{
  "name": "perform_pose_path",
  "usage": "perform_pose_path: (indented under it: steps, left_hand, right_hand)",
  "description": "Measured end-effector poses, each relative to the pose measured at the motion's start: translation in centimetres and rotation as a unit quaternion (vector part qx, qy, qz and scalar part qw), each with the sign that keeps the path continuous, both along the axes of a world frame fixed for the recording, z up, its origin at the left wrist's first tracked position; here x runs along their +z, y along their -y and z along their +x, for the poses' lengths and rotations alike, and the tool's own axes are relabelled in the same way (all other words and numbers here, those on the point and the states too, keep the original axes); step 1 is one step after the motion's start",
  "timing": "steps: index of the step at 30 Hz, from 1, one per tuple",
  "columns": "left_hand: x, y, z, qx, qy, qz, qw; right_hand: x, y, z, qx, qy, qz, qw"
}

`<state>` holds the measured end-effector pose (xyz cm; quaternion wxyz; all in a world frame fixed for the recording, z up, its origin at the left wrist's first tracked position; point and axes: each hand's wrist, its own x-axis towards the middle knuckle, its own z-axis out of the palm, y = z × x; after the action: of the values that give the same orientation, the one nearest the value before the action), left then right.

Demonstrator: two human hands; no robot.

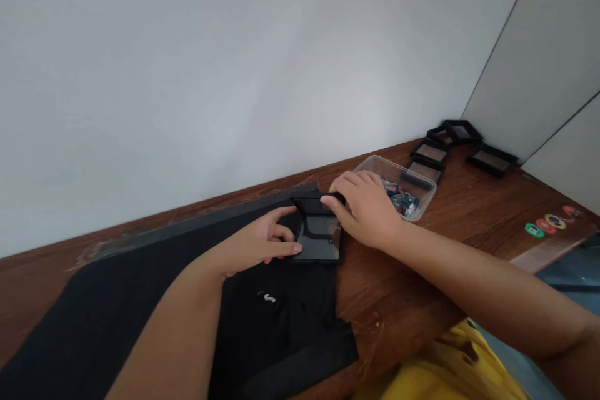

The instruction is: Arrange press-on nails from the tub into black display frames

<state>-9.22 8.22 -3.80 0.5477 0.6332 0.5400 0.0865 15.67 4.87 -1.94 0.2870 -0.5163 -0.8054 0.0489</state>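
Observation:
A black frame with a clear, shiny pane (319, 237) lies on a black cloth (253, 350) on the wooden table. My left hand (262, 239) holds the frame's left side, thumb on the near left corner and index finger at the far left corner. At the frame's far edge is a black strip or raised flap (309, 205). My right hand (363, 206) grips its right end between thumb and fingers. Small white scraps (269, 297) lie on the cloth nearer to me.
A clear plastic tub (429, 192) with small wrapped pieces stands just right of my right hand. Several black frames (492, 159) lie at the back right. Round stickers (534, 230) are on the table's right part. A pale wall (187, 75) rises behind.

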Motion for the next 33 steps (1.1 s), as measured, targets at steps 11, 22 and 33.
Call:
perform_pose_path:
  steps: [11,22,33]
  left_hand:
    - [-0.7,-0.2,-0.7,-0.046,-0.014,-0.002,0.999]
    - [-1.7,-0.5,-1.0,-0.079,-0.001,0.012,0.997]
    - [-0.5,0.1,-0.2,-0.088,-0.014,0.027,0.996]
  right_hand:
    - [0.1,-0.4,0.7,-0.073,-0.012,0.065,0.995]
    - [2.0,-1.4,2.4,-0.131,0.054,0.041,0.989]
    - [1.5,-0.9,1.7,-0.135,0.075,0.010,0.988]
